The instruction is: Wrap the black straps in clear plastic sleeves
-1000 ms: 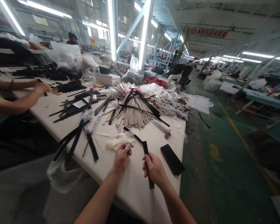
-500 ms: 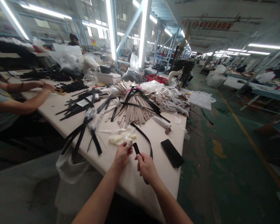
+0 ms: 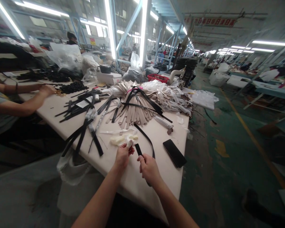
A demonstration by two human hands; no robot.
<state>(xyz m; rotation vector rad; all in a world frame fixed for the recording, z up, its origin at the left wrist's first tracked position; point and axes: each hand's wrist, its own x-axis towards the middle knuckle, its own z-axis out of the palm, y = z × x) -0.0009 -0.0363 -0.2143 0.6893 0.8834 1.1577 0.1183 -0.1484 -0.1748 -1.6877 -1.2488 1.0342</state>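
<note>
My right hand is closed round a black strap, whose short end sticks up past the thumb while the rest curves away over the table. Just left of that end, my left hand has its fingers pinched together, with a white covering on one fingertip; what it holds, if anything, is too small to make out. Behind the left hand lies a crumpled pale yellow and clear plastic piece. The two hands are apart.
A black phone-like object lies right of my hands, near the table edge. Beige strips fan out ahead; black straps lie to the left, some overhanging the edge. Another person's hand works at the far left. A red basket stands behind.
The view has shifted slightly. My hands keep nearly the same pose, with the left hand a little further from the strap's end.
</note>
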